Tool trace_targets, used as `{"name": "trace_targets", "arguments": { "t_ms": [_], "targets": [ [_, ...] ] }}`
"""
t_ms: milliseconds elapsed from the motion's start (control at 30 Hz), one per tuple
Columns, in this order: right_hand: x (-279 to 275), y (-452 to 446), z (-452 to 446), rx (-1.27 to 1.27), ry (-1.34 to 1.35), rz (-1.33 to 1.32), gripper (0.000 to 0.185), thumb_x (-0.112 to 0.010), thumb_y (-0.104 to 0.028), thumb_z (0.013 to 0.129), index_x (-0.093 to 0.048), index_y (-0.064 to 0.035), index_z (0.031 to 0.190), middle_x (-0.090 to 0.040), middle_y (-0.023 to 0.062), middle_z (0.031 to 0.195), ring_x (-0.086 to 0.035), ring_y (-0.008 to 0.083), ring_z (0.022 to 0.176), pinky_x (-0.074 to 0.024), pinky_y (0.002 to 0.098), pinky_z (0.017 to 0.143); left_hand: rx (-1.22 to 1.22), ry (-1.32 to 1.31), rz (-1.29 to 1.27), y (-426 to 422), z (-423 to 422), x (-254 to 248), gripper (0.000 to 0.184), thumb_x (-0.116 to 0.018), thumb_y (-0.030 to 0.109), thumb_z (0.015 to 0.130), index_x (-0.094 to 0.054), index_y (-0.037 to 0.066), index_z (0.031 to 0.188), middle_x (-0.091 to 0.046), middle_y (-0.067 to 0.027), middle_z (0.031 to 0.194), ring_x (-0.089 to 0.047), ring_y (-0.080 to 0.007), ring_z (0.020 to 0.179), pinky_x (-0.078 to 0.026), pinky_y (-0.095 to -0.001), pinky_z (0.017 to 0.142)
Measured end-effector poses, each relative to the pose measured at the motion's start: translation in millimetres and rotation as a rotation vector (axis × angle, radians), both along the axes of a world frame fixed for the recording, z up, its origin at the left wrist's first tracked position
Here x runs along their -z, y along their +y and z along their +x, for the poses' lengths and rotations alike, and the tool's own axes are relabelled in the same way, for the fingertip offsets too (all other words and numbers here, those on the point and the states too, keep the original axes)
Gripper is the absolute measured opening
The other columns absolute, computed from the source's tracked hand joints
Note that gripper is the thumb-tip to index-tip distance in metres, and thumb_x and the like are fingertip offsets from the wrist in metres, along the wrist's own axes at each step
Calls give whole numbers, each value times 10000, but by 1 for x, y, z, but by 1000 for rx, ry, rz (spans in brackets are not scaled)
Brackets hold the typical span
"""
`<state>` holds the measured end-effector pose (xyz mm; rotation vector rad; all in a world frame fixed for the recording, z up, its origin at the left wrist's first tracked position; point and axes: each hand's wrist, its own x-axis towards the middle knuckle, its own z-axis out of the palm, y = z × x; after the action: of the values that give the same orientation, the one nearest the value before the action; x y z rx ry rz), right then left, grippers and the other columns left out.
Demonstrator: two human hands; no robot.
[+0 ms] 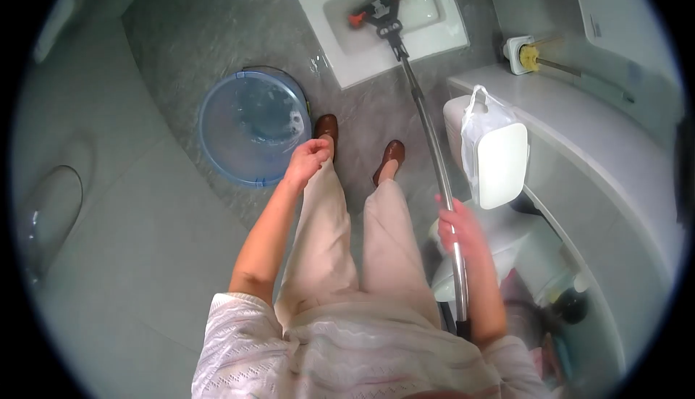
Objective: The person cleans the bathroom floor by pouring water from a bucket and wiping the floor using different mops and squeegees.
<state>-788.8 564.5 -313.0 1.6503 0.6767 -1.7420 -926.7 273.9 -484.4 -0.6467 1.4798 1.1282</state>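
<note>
My right hand (462,229), slightly blurred, is wrapped round the metal pole of a mop (427,115). The mop's dark head with orange ends rests over the basin of a white squat toilet (346,66) set in the floor. My left hand (308,161) hangs in front of my left leg, fingers curled together with nothing visible in them. Just left of that hand stands a round blue translucent bucket (250,127) with some water in it.
The grey floor (174,59) looks wet. At right, a white lidded bin (501,166) with a plastic bag stands beside a ledge (572,120). A toilet brush (530,57) in a holder lies on the ledge. Blurred items crowd the lower right.
</note>
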Motion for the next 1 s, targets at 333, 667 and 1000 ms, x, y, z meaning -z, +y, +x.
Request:
{"name": "trace_targets", "arguments": {
  "t_ms": [333, 667, 1000],
  "targets": [
    [0, 17, 10, -77, 150, 34, 368, -501, -85, 799, -404, -32, 1149, -383, 4, 515, -346, 86, 338, -302, 241, 284, 173, 64, 63, 50, -21, 4, 268, -553, 113, 740, -538, 24, 993, -558, -8, 804, -508, -87, 683, -418, -233, 615],
    [-30, 42, 30, -137, 150, 48, 416, -459, -9, 764, -372, 4, 1171, -401, 16, 507, -356, 96, 320, -303, 242, 284, 352, 59, 114, 118, -11, 30, 353, -564, 117, 695, -552, -16, 1022, -592, -79, 805, -552, -152, 708, -444, -281, 652],
    [-152, 58, 85, -338, 36, 34, 458, -494, -10, 766, -373, -32, 1208, -441, -9, 559, -410, 58, 392, -324, 205, 353, 820, 860, -82, 294, -71, 83, 587, -532, 431, 728, -473, 68, 1185, -471, -192, 1174, -468, -328, 1072, -381, -375, 892]
  ]
}}
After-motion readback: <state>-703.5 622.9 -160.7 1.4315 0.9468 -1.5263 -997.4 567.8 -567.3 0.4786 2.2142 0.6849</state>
